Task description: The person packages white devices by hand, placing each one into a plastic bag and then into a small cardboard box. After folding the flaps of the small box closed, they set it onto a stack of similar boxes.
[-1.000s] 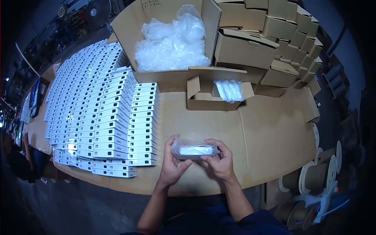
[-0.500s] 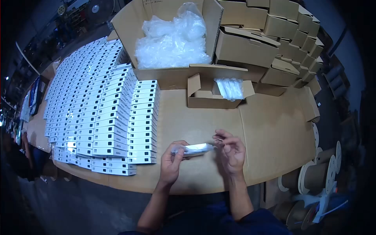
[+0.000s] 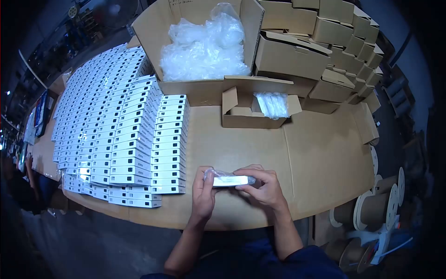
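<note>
A small white box in a clear plastic bag (image 3: 230, 180) is held level between my two hands, above the front of the cardboard-covered table (image 3: 223, 153). My left hand (image 3: 203, 195) grips its left end, thumb on the near side. At the right end, my right hand (image 3: 264, 187) pinches the bag and box between thumb and fingers. Beyond them stands an open small carton (image 3: 251, 122), with several plastic-wrapped packs (image 3: 272, 105) at its right side. Stacked white boxes (image 3: 169, 144) rise to the left of my left hand.
A large open carton (image 3: 195, 90) full of clear plastic bags (image 3: 204, 51) stands at the back. Brown cartons (image 3: 292, 56) are piled at the back right. Cable spools (image 3: 376, 209) sit beyond the table's right edge. At far left, another person's arm (image 3: 31, 169) shows.
My right hand has moved left and closed on the right end of the bagged box. The box's white long side now faces me. My left hand keeps its hold.
</note>
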`<state>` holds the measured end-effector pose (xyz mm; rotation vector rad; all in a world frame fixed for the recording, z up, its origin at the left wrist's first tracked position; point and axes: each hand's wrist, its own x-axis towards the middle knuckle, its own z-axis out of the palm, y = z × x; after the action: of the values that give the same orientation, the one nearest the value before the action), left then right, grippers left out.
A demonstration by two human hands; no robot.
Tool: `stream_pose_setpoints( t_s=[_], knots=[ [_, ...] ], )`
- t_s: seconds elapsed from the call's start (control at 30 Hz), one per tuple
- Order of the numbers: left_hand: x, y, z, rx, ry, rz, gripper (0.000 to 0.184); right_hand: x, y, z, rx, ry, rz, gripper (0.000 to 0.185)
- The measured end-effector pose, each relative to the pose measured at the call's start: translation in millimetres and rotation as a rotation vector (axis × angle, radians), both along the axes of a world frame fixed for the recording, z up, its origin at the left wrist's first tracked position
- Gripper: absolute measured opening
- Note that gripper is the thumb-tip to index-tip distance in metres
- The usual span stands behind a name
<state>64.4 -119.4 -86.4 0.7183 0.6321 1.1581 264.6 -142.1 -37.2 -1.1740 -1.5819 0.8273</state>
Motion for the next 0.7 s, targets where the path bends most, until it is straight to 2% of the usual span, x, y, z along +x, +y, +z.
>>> stream_pose_setpoints(
  t_s=[0.1,0.2,0.3,0.4,0.5,0.63,0.7],
  knots=[
    [-2.5,-2.2,24.1,0.05,0.14,-0.034,0.038,0.4,-1.2,0.4,-0.094,0.017,-0.042,0.031],
    [4.5,-7.6,34.8,0.293,0.335,0.049,0.043,2.6,-3.3,-2.4,-0.151,0.068,-0.057,0.03],
    [-14.3,3.9,25.8,0.695,0.663,-0.053,0.043,4.3,-3.6,-6.5,-0.147,0.098,-0.057,0.03],
    [-13.9,4.4,30.1,0.577,0.597,-0.124,0.034,5.6,-3.0,-7.1,-0.072,0.065,-0.041,0.032],
    [-13.8,2.8,28.4,0.3,0.312,-0.205,0.028,9.1,-2.4,-6.8,-0.022,0.053,-0.025,0.034],
    [-13.9,3.9,29.6,0.318,0.424,-0.169,0.023,17.7,4.3,0.4,0.122,-0.074,0.058,0.04],
    [-10.1,4.7,31.0,0.316,0.44,-0.123,0.023,8.8,4.1,18.2,0.14,-0.172,-0.108,0.043]
  ],
)
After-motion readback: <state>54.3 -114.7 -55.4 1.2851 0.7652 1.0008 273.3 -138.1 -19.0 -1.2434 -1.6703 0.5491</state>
